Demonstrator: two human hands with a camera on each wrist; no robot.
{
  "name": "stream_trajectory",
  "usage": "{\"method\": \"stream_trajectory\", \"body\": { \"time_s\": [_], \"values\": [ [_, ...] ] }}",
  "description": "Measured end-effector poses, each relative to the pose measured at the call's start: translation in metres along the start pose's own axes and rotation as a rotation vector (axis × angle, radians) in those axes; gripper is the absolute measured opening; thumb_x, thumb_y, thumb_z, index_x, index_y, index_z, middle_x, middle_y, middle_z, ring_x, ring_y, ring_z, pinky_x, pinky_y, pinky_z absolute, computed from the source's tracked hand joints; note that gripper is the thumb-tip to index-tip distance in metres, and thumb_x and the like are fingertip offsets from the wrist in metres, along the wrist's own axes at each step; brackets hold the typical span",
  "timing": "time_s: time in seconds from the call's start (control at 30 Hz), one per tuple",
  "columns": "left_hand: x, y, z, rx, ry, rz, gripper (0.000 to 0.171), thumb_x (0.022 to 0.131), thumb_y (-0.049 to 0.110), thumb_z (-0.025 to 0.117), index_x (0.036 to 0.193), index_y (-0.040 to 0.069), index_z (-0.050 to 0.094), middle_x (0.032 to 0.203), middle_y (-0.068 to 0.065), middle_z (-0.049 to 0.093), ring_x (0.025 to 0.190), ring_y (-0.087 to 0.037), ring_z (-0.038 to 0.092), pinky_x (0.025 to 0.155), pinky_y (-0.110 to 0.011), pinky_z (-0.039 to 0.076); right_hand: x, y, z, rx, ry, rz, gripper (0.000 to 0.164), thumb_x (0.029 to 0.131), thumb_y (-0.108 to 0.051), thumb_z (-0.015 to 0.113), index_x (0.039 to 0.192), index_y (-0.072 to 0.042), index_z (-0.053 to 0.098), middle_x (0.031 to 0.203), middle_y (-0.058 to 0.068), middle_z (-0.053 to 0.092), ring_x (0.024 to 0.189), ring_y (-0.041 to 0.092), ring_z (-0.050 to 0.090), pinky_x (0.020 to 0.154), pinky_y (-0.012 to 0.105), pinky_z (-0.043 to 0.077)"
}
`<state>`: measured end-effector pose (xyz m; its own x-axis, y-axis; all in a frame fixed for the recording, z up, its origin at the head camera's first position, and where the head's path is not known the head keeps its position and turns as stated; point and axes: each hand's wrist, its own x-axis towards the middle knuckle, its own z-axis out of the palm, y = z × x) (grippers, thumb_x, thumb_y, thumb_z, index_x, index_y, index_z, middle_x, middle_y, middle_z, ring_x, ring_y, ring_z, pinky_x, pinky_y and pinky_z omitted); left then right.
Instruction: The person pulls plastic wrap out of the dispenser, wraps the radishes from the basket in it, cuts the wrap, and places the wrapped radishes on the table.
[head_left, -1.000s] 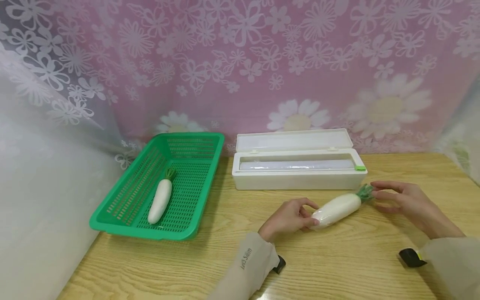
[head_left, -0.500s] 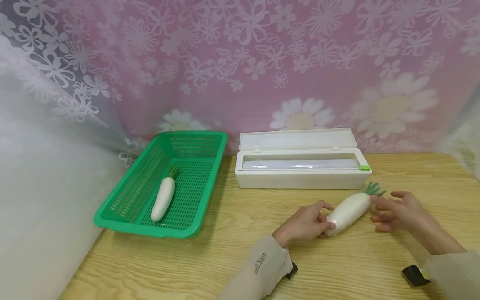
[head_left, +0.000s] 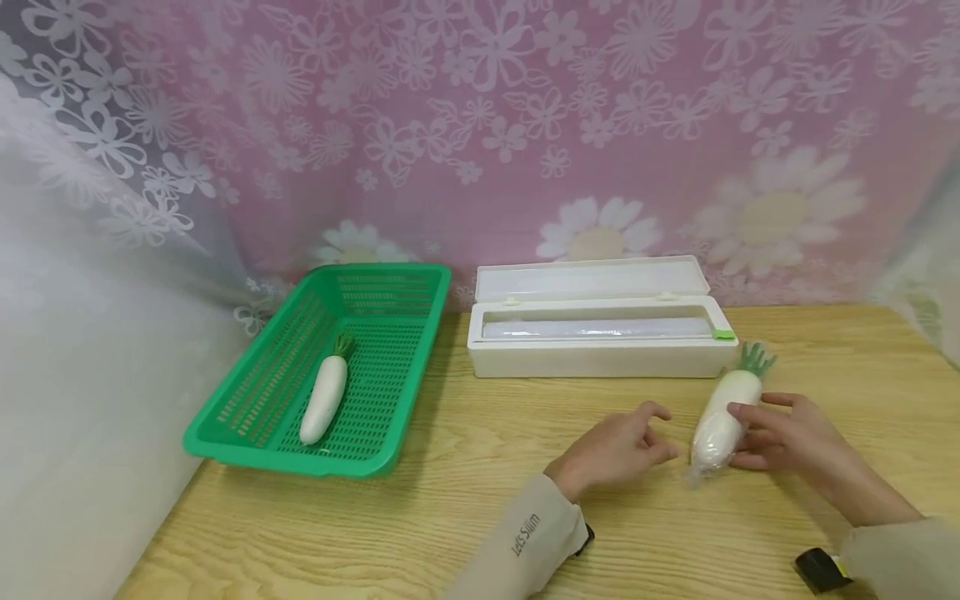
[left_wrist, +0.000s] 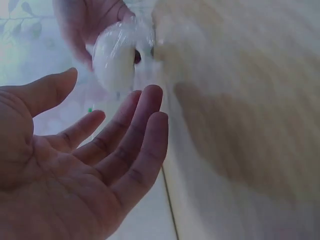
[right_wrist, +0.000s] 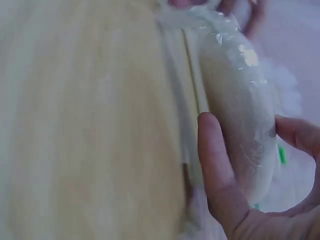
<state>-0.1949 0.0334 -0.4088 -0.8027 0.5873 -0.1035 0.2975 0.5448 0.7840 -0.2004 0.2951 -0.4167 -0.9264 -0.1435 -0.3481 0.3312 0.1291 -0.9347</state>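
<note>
Right hand (head_left: 787,442) grasps the wrapped radish (head_left: 722,421), thumb and fingers curled round its middle; the right wrist view shows clear film stretched over the white body. The radish lies on the table (head_left: 465,517) toward its right side, just in front of the right end of the wrap box (head_left: 596,360), green leaves pointing at the box's corner, tip pointing to the near edge. A loose tuft of film shows at the tip.

Left hand (head_left: 617,450) is released, palm and fingers spread loosely, holding nothing. It sits just left of the radish tip, apart from it.

The wrap box stands near the far edge of the table, lid raised, a roll visible inside. The green basket (head_left: 255,433) occupies the far left corner of the table, tilted on its rim. A second radish (head_left: 324,400) lies inside it, leaves toward the far wall.
</note>
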Motion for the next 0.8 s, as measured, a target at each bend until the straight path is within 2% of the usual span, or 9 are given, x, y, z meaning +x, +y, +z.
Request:
{"method": "stream_trajectory", "body": {
  "time_s": [0.17, 0.33, 0.53, 0.67, 0.7, 0.8],
  "values": [
    [-0.014, -0.01, -0.02, 0.029, -0.005, 0.015, 0.043, 0.104, 0.028, 0.06, 0.143, 0.011, 0.053, 0.102, 0.003, 0.067, 0.083, -0.002, 0.062, 0.073, -0.019, 0.049, 0.001, 0.003, -0.035, -0.079, 0.028, -0.038, 0.091, 0.106, -0.025, 0.051, 0.147, 0.018, -0.019, 0.095, 0.002, 0.062, 0.08, 0.015, 0.068, 0.073, 0.04, 0.061],
    [-0.025, -0.022, -0.034, 0.034, 0.002, 0.008, 0.041, 0.105, 0.031, 0.058, 0.141, 0.011, 0.055, 0.105, 0.002, 0.066, 0.084, -0.003, 0.06, 0.075, -0.021, 0.049, 0.005, 0.007, -0.071, -0.174, 0.037, -0.042, 0.085, 0.11, -0.026, 0.044, 0.149, 0.015, -0.019, 0.096, -0.012, 0.058, 0.08, 0.01, 0.065, 0.07, 0.036, 0.059],
    [-0.032, -0.034, -0.042, 0.006, -0.006, -0.004, 0.041, 0.105, 0.028, 0.058, 0.14, 0.008, 0.055, 0.105, -0.002, 0.066, 0.08, -0.005, 0.06, 0.072, -0.022, 0.049, 0.01, 0.012, -0.105, -0.304, 0.03, -0.027, 0.08, 0.112, -0.03, 0.036, 0.149, 0.013, -0.02, 0.091, -0.012, 0.048, 0.071, 0.007, 0.05, 0.065, 0.032, 0.051],
    [-0.034, -0.038, -0.046, -0.006, -0.003, -0.009, 0.04, 0.105, 0.027, 0.058, 0.139, 0.007, 0.056, 0.104, -0.003, 0.067, 0.079, -0.006, 0.06, 0.071, -0.023, 0.05, 0.014, 0.012, -0.116, -0.303, 0.059, -0.061, 0.078, 0.111, -0.027, 0.038, 0.154, 0.006, -0.018, 0.09, -0.013, 0.05, 0.07, 0.01, 0.051, 0.063, 0.03, 0.05],
    [-0.035, -0.039, -0.046, -0.007, -0.003, -0.008, 0.039, 0.105, 0.027, 0.058, 0.139, 0.007, 0.056, 0.104, -0.003, 0.067, 0.079, -0.006, 0.06, 0.072, -0.023, 0.05, 0.015, 0.011, -0.118, -0.282, 0.074, -0.08, 0.077, 0.111, -0.025, 0.04, 0.158, -0.003, -0.017, 0.089, -0.016, 0.052, 0.07, 0.009, 0.053, 0.062, 0.029, 0.051],
    [-0.036, -0.04, -0.047, -0.013, -0.007, 0.002, 0.039, 0.105, 0.026, 0.058, 0.138, 0.005, 0.056, 0.102, -0.003, 0.067, 0.078, -0.006, 0.06, 0.071, -0.022, 0.05, 0.017, 0.004, -0.123, -0.251, 0.129, -0.162, 0.077, 0.11, -0.02, 0.045, 0.162, -0.019, -0.012, 0.09, -0.027, 0.053, 0.072, 0.004, 0.058, 0.062, 0.026, 0.052]
  ]
}}
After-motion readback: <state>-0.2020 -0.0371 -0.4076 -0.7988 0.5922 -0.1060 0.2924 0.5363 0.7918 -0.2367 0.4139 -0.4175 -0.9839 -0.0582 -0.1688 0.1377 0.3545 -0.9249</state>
